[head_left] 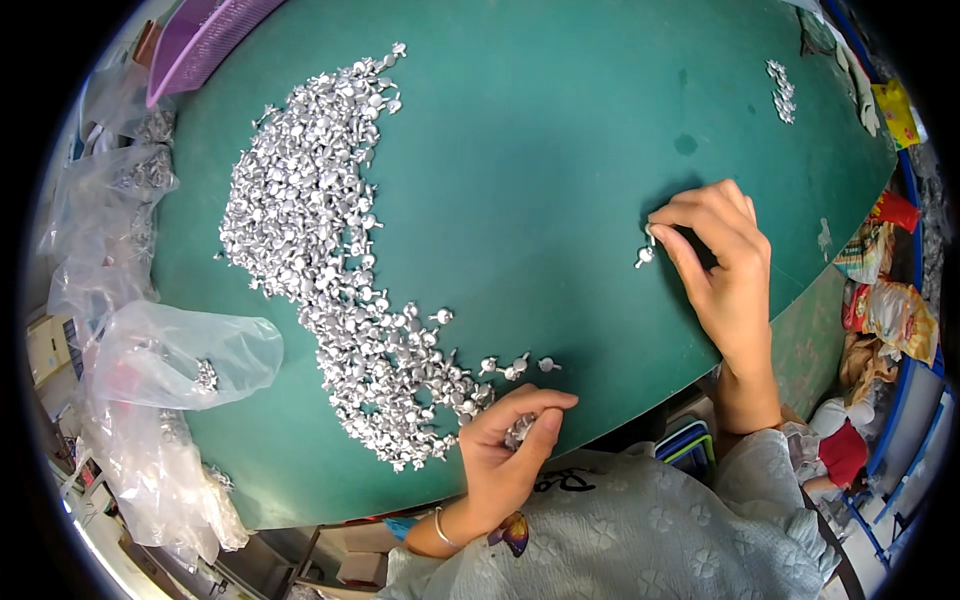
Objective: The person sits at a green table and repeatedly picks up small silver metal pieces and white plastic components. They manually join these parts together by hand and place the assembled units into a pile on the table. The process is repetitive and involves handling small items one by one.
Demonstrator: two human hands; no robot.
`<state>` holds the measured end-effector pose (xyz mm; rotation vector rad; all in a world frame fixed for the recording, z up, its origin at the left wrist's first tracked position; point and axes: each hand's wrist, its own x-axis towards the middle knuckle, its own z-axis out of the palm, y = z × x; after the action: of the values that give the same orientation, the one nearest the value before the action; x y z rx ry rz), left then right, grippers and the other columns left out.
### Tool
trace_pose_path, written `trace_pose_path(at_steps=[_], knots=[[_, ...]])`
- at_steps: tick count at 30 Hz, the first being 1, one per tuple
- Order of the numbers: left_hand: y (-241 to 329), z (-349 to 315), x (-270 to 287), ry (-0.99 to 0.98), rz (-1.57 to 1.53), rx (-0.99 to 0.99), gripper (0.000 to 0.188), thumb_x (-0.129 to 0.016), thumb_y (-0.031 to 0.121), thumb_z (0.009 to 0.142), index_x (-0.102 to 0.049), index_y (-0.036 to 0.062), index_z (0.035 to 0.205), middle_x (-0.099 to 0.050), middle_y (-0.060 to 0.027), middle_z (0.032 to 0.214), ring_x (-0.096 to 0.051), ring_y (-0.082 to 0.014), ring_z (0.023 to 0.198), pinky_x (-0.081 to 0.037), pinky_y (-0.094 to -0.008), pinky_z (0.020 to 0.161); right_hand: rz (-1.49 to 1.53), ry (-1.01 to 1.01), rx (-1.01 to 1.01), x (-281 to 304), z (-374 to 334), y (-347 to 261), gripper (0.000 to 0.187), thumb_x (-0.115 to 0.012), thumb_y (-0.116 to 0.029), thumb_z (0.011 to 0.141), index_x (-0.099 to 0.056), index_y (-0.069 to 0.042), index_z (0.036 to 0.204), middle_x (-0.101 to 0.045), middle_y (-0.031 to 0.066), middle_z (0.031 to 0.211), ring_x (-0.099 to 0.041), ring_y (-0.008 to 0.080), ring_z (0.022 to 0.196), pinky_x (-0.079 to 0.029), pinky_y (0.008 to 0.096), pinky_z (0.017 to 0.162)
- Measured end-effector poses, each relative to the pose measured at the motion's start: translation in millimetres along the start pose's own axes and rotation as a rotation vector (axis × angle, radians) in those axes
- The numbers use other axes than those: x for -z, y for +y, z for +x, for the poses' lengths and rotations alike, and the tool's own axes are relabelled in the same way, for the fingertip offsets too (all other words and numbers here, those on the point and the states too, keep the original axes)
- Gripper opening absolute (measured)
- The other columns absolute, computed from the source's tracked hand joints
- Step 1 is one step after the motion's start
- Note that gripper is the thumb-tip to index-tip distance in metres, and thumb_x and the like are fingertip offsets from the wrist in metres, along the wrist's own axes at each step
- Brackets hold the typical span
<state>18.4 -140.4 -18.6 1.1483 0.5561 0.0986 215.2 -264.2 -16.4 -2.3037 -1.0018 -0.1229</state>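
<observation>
A large heap of small silver metal parts (300, 190), each with a round head and a short stem, spreads over the left half of the green table (540, 190). At the heap's near right end, my left hand (495, 455) curls around several of these parts, which show between thumb and fingers. Three loose ones (516, 367) lie just beyond its fingertips. Farther right, my right hand (725, 255) pinches a small silver part (648, 236) between thumb and forefinger. A silver round head (644, 256) shows just below the pinch; whether it is a separate piece I cannot tell.
Clear plastic bags (190, 350) with silver parts lie along the left edge. A purple basket (205, 45) stands at the far left. A small row of silver pieces (781, 92) lies far right, near a white glove (856, 80). Colourful packages (895, 315) sit beyond the right edge.
</observation>
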Motion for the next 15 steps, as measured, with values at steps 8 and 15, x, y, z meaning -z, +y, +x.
trace_pose_path(at_steps=[8,15], knots=[[5,-2,-7,-0.006,-0.037,0.009,0.012,-0.054,0.001,0.083,-0.059,-0.0063,0.091,-0.048,-0.001,0.064,-0.038,-0.004,0.048,-0.027,-0.0185,0.041,1.021,0.022,-0.42,8,-39,-27,0.006,-0.058,0.005,0.078,-0.06,0.004,0.083,-0.056,0.0029,0.076,-0.042,0.0076,0.066,-0.035,0.0209,0.062],[8,-16,-15,-0.04,-0.066,-0.038,0.011,-0.055,-0.001,0.081,-0.06,-0.0041,0.091,-0.05,0.0,0.067,-0.037,-0.0022,0.05,-0.027,-0.017,0.043,0.412,0.152,-0.253,7,-53,-36,0.006,-0.06,0.003,0.075,-0.061,0.001,0.08,-0.058,0.0039,0.072,-0.047,0.0121,0.065,-0.036,0.0234,0.062]])
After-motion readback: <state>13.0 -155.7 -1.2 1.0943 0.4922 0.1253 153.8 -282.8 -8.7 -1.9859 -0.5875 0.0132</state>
